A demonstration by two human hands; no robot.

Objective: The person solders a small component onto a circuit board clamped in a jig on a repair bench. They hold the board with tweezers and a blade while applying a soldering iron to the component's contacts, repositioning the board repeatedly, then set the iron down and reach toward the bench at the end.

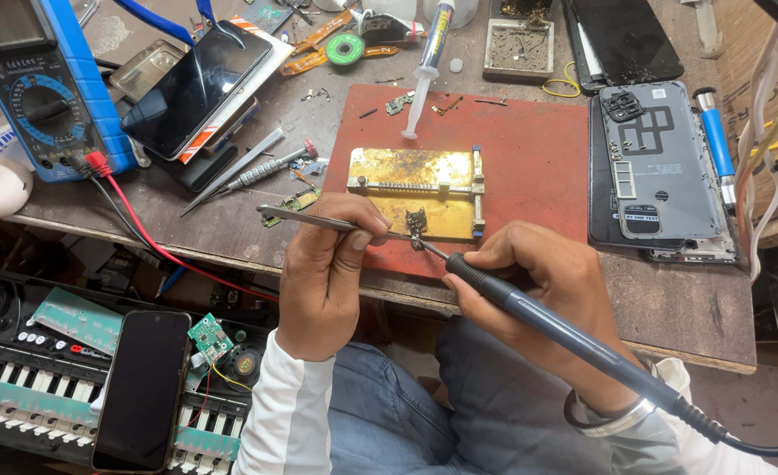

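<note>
My left hand (327,264) grips metal tweezers (305,217) whose tips press on a small dark circuit part (417,220). That part lies on a brass holder plate (415,192), which rests on a red mat (530,167). In my right hand (539,290) is a grey soldering iron (547,321); its tip meets the small part from the lower right. The iron's black cable runs off past my right wrist.
A blue multimeter (37,88) with a red lead stands at the back left, beside stacked phones (197,88). An opened phone back (657,163) lies right of the mat. A syringe (426,66), screwdriver (270,167) and parts tray (519,48) sit behind. Below the bench is a keyboard (37,378) with a phone (143,387) on it.
</note>
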